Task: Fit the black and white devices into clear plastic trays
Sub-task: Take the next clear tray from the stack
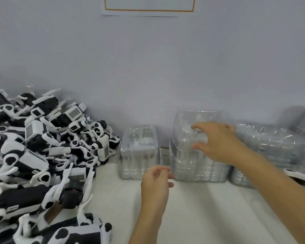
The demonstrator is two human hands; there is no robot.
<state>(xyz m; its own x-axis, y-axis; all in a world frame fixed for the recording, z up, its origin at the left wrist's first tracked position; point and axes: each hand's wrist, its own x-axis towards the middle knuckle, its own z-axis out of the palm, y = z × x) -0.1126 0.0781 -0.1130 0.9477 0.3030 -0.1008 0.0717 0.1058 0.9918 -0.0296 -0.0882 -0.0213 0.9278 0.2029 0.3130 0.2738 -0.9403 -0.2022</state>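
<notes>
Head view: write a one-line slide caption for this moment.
Right hand reaches over the tallest stack of clear trays, left hand hovers nearby, devices heaped at left.

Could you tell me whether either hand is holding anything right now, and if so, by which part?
Nothing is plainly held. The right hand reaches, fingers spread, at the top of the tall tray stack; contact is unclear. The left hand hangs loosely curled, empty.

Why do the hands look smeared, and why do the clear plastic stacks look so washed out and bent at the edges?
In the head view, the left hand and right hand are motion-blurred; the pile of devices is sharper. The middle tray stack catches soft glare, hiding its layers. Light is even, shadows faint on the table. The wide lens bends the far right stack.
</notes>
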